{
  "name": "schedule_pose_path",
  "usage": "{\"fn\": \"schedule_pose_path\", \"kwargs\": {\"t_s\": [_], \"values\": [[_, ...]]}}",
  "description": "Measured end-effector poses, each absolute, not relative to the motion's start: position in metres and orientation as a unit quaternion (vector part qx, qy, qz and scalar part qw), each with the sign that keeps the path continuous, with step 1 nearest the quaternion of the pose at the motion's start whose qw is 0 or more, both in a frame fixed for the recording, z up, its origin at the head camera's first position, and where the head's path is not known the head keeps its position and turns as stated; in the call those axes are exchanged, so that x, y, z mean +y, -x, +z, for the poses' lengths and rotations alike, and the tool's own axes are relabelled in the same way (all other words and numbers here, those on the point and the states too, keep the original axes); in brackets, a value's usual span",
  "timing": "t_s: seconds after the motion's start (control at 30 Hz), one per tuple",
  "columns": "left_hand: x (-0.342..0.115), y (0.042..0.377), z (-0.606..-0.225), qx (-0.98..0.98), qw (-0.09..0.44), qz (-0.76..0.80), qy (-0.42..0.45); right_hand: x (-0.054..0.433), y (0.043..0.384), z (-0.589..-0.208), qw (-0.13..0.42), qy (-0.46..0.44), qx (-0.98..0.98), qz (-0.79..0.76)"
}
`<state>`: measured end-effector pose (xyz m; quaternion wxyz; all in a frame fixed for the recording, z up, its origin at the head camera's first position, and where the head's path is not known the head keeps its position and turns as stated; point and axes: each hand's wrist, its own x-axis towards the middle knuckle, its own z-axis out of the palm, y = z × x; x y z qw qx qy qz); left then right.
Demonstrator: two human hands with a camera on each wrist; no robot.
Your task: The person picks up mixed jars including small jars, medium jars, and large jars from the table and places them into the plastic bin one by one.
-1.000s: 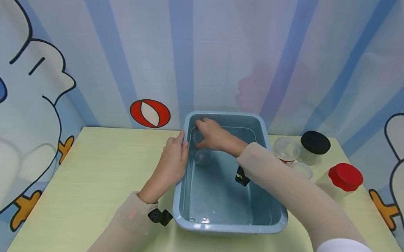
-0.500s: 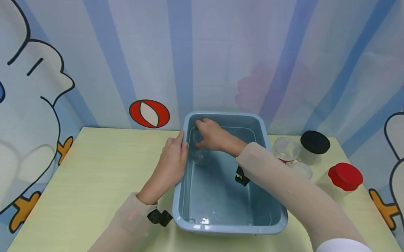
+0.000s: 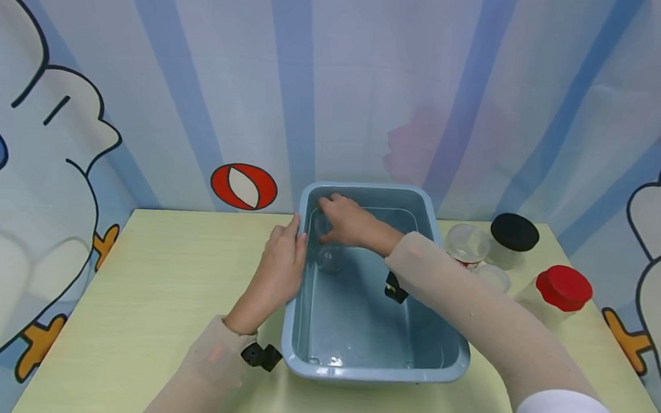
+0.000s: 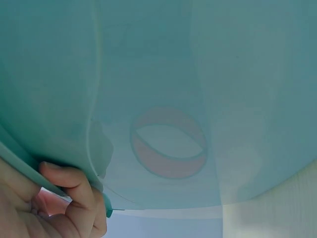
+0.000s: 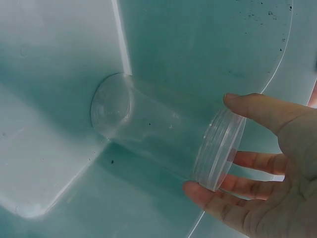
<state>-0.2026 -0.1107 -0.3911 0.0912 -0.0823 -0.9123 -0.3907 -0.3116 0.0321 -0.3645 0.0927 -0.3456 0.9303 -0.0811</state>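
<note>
A blue plastic basin [image 3: 373, 369] stands on the table with its left rim in the grip of my left hand [image 3: 279, 264]. In the left wrist view the fingers of the left hand [image 4: 74, 203] curl under that rim. Inside the basin, a clear plastic jar [image 5: 153, 129] lies tilted, its round base toward the basin's floor and wall. My right hand [image 3: 348, 220] reaches in and holds the jar by its ridged mouth end. The right wrist view shows the right hand's [image 5: 267, 163] thumb on one side of that end and fingers on the other.
Right of the basin stand a clear jar with a black lid [image 3: 515, 233], a jar with a red lid [image 3: 564, 289] and a clear open container [image 3: 468, 243]. A clear round piece [image 3: 493, 279] is partly behind the right sleeve. A patterned curtain [image 3: 361, 93] hangs behind the table [image 3: 186, 299].
</note>
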Motion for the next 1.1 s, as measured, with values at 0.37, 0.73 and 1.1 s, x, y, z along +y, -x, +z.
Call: {"fn": "schedule_pose_path", "kwargs": {"t_s": [0.37, 0.73, 1.1], "values": [[-0.1113, 0.2025, -0.3907, -0.911, 0.089, -0.395, 0.082, 0.0312, 0.3114, -0.3611, 0.099, 0.339, 0.933, -0.072], [-0.1104, 0.2037, -0.3911, -0.911, 0.093, -0.394, 0.080, 0.0316, 0.3114, -0.3590, 0.097, 0.333, 0.935, -0.077], [-0.1102, 0.2032, -0.3908, -0.912, 0.088, -0.394, 0.075, 0.0343, 0.3114, -0.3543, 0.099, 0.327, 0.937, -0.079]]}}
